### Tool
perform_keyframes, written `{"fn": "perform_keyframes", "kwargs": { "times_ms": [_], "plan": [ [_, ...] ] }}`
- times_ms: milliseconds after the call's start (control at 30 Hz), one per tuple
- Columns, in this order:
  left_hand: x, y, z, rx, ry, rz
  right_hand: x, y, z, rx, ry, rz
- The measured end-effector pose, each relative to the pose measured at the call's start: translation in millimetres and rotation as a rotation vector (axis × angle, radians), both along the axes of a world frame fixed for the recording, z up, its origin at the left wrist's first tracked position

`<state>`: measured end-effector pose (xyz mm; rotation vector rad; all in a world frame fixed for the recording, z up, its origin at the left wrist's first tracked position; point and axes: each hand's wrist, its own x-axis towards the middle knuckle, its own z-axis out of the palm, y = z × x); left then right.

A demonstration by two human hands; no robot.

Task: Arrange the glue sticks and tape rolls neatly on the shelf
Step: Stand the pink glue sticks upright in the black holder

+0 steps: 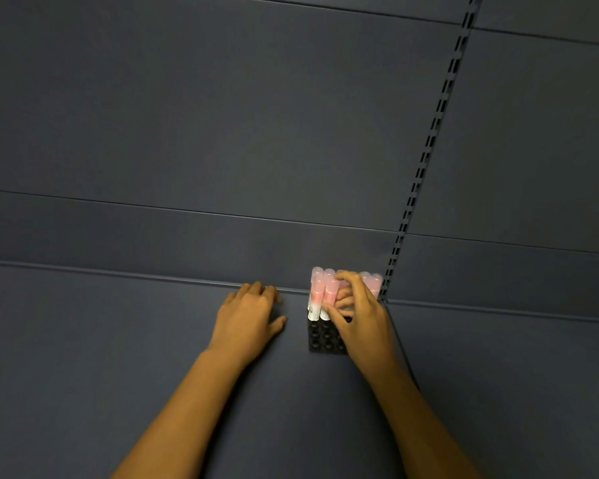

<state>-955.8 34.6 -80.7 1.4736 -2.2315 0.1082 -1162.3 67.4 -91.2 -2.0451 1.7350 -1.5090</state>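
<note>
Several glue sticks [317, 295] with pink translucent caps and white bodies stand upright in a black holder [322, 337] with round sockets, on the dark blue shelf [153, 340] near its back edge. My right hand [357, 316] reaches over the holder, fingers curled round a glue stick among the cluster; the hand hides most of that stick. My left hand [248, 314] lies flat on the shelf just left of the holder, fingers spread and holding nothing. No tape rolls are in view.
The shelf's dark back panel [222, 133] rises behind the holder. A slotted upright rail [429, 140] runs diagonally down to the shelf right behind the glue sticks. A seam [498, 311] divides this shelf from the one to the right.
</note>
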Motion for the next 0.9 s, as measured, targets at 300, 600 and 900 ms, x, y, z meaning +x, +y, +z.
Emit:
{"fn": "perform_keyframes", "kwargs": {
  "times_ms": [300,600,900],
  "plan": [
    [-1,3,0,0.030,0.061,-0.013,2,0,2,0.039,0.040,-0.020],
    [47,14,14,0.033,0.006,0.018,25,15,35,-0.206,0.157,-0.119],
    [179,37,38,0.121,-0.141,0.188,154,-5,47,0.271,0.595,0.215]
  ]
}}
